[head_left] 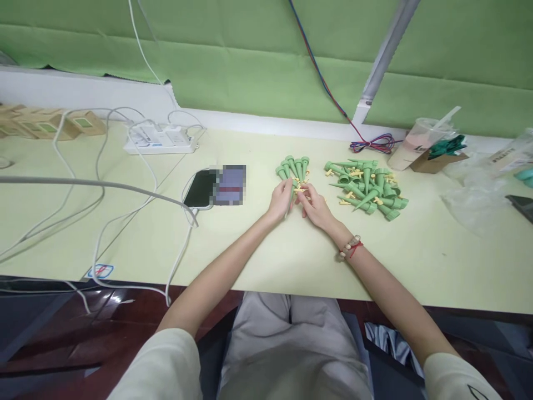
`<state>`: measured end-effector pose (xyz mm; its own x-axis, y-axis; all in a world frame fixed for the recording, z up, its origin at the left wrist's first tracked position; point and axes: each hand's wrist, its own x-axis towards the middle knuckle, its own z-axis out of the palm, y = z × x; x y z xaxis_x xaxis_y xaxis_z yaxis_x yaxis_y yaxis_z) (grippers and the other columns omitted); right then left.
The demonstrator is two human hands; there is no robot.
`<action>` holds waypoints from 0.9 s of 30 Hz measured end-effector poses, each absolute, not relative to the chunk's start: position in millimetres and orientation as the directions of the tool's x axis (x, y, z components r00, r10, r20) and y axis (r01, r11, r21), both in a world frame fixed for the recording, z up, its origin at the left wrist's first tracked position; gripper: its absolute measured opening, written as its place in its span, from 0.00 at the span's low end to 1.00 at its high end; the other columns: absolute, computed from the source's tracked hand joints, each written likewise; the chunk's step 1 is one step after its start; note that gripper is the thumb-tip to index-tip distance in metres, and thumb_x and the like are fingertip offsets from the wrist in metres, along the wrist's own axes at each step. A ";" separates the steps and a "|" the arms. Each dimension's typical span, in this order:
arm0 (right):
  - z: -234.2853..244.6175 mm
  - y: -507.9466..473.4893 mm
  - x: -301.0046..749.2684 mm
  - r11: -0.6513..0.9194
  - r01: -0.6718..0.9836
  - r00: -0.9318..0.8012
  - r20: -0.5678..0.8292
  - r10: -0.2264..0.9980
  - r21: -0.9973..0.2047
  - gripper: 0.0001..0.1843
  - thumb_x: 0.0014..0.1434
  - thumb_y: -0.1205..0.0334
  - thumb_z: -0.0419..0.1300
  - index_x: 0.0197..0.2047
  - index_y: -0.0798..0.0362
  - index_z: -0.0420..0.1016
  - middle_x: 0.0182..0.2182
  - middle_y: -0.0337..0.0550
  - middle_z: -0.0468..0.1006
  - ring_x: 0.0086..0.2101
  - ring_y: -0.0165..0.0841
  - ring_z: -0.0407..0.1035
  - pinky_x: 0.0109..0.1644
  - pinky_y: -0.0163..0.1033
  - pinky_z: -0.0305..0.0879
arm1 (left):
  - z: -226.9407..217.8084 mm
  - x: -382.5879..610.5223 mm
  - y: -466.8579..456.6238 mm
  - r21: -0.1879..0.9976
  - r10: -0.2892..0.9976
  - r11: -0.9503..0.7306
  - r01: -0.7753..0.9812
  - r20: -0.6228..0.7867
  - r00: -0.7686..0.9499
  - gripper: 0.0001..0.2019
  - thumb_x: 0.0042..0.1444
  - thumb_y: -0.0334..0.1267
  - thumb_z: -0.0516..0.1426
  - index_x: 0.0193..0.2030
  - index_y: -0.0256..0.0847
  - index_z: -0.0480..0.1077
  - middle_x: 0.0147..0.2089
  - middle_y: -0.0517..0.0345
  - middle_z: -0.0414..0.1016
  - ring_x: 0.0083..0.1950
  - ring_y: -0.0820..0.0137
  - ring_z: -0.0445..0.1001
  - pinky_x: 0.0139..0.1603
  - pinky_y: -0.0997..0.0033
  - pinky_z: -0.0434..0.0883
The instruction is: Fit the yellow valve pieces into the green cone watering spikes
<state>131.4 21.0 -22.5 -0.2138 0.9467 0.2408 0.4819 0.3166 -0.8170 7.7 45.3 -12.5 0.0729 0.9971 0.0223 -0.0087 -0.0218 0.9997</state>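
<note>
My left hand (280,201) and my right hand (315,208) meet at the middle of the pale table (250,244), fingers pinched together around a green cone with a small yellow piece (298,189). Just beyond my fingers lies a small row of green cones (293,166). A larger heap of green cones mixed with yellow pieces (368,186) lies to the right of my right hand. A beaded bracelet with a red cord (350,247) sits on my right wrist.
A phone (201,189) lies left of my hands, with white cables (104,194) and a power strip (160,140) further left. Back right stand a plastic cup with a straw (416,141), a small cardboard box (437,160) and clear plastic bags (474,194).
</note>
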 end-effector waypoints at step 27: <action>-6.7 3.4 148.8 0.586 0.577 -0.282 0.534 0.797 -0.570 0.18 0.63 0.59 0.42 0.24 0.55 0.59 0.21 0.38 0.64 0.23 0.27 0.56 0.30 0.33 0.51 | -4.3 15.4 3.2 0.975 0.964 -0.219 0.029 0.212 0.161 0.22 0.53 0.57 0.49 0.34 0.37 0.65 0.13 0.69 0.51 0.12 0.80 0.52 0.13 0.79 0.49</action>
<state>148.8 3.4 -6.7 -0.2823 0.7972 0.5336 0.5765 0.5856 -0.5699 15.4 3.2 -4.3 0.1606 0.9640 0.2121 0.0293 -0.2195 0.9752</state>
